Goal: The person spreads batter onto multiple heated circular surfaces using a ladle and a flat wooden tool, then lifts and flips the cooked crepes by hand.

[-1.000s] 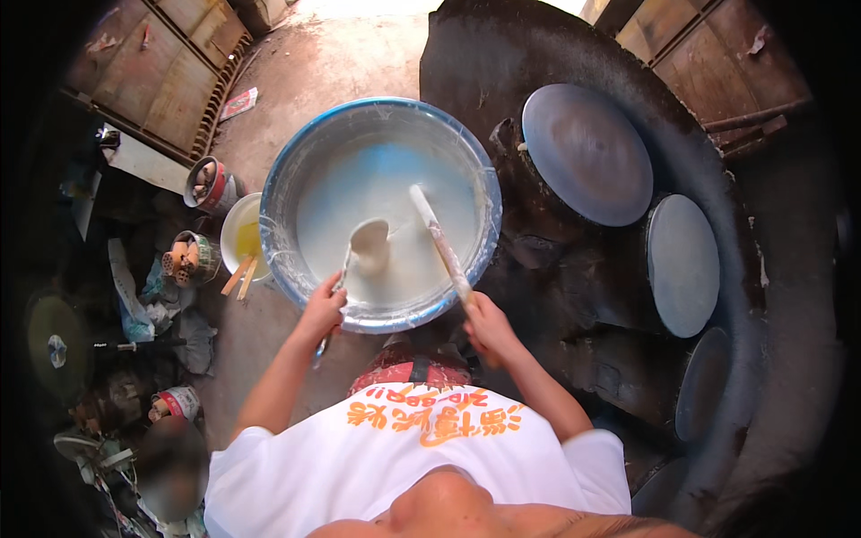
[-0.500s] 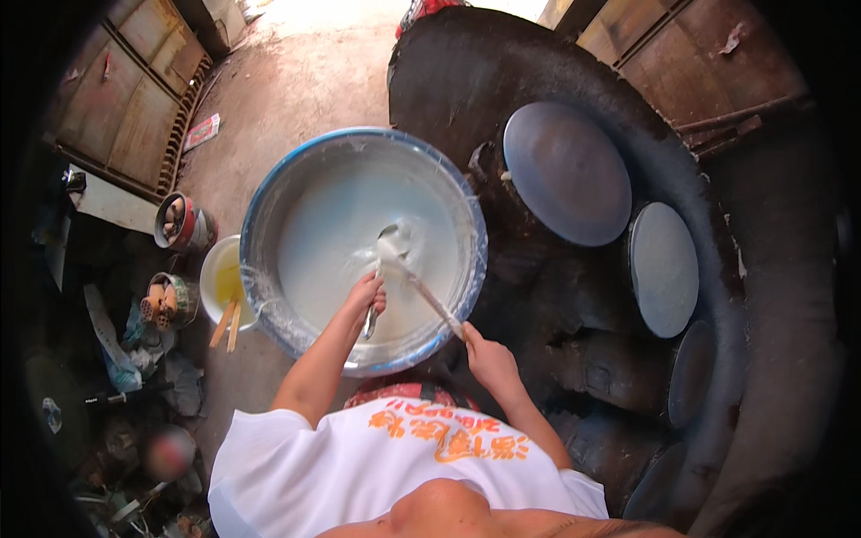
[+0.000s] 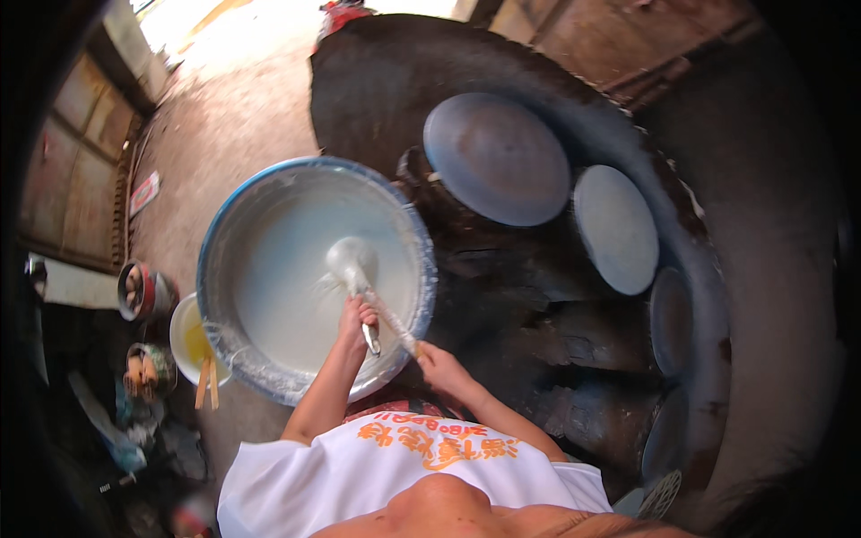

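Before me stands a wide blue-rimmed tub [image 3: 208, 235] holding a thin whitish batter [image 3: 273, 260]. Inside it my left hand [image 3: 359, 316] is closed round the metal handle of a ladle [image 3: 352, 256], whose round bowl is coated white and sits at the batter. My right hand [image 3: 442, 366], over the tub's near right rim, grips the end of a pale wooden stick [image 3: 395, 325]. The stick's far part is batter-smeared and meets the ladle near the neck, partly hidden behind it.
Right of the tub, a dark curved stove top carries several round griddles [image 3: 498, 160], one with a pale sheet [image 3: 616, 229] on it. At left stand a white bucket [image 3: 184, 336] with yellow liquid and two wooden sticks, and tins [image 3: 143, 291] with handles in them.
My view has shifted, so the tub sits lower and further left. The ladle's bowl, dark inside before, now looks rounded and white. Both hands keep their holds.
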`<state>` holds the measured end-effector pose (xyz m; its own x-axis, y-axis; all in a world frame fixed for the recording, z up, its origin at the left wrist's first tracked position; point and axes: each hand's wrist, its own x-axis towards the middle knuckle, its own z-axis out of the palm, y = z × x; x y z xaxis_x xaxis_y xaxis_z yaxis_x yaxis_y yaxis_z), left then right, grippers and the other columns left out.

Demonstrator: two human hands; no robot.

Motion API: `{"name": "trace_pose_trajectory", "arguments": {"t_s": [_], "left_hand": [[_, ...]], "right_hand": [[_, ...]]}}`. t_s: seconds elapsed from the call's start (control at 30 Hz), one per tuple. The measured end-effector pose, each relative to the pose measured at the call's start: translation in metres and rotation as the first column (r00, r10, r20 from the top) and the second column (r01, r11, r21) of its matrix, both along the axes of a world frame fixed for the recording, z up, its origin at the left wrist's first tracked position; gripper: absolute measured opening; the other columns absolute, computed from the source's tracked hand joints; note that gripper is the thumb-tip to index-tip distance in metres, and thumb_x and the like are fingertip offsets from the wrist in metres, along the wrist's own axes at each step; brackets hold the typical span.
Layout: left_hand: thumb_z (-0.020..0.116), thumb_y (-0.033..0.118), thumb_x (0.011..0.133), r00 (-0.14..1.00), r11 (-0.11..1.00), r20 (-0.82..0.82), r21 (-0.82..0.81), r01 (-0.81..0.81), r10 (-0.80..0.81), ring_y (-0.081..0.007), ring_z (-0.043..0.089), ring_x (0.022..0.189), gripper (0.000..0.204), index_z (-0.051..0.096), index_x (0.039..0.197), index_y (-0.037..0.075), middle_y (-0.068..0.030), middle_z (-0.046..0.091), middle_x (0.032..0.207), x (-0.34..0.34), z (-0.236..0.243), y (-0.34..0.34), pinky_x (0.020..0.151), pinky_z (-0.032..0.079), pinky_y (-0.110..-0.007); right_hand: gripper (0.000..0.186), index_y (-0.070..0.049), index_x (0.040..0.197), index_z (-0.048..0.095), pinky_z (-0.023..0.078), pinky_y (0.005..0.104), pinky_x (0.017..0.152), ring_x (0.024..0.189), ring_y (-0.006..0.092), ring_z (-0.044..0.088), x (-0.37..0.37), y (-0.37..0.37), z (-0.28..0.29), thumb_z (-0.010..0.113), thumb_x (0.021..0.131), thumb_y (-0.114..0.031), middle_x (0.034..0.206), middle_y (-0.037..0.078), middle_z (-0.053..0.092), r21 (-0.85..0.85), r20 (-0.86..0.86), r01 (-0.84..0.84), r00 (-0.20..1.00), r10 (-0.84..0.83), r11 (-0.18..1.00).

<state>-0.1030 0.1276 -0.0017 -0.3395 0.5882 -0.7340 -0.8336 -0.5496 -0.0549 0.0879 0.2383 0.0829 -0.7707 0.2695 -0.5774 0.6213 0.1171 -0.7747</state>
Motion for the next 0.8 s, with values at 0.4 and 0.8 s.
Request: {"name": "trace_pose_trajectory", "arguments": {"t_s": [0.4,0.8], "left_hand": [[0.036,0.04,0.1,0.94,0.743,-0.318,0.658,0.124,0.125,-0.0056,0.021,0.034,0.043,0.032,0.067,0.012,0.0052,0.025,0.048,0.007,0.311,0.0,0.029,0.019,-0.021],[0.039,0.034,0.1,0.964,0.651,-0.26,0.724,0.229,-0.05,-0.0072,0.034,0.037,0.038,0.036,0.07,0.009,0.0033,0.035,0.05,-0.029,0.305,-0.041,0.033,0.034,-0.022]], "right_hand": [[0.04,-0.022,0.14,0.035,0.026,0.0199,0.035,0.04,0.0064,0.03,0.003,0.056,0.191,0.04,0.1,-0.019,0.057,0.001,0.04,-0.846,-0.213,-0.067,0.952,-0.221,0.528],[0.036,-0.018,0.134,0.043,0.03,0.0213,0.034,0.038,0.0073,0.034,-0.018,0.033,0.166,0.045,0.098,-0.021,0.058,0.002,0.043,-0.783,-0.287,-0.058,0.917,-0.276,0.619]]}}
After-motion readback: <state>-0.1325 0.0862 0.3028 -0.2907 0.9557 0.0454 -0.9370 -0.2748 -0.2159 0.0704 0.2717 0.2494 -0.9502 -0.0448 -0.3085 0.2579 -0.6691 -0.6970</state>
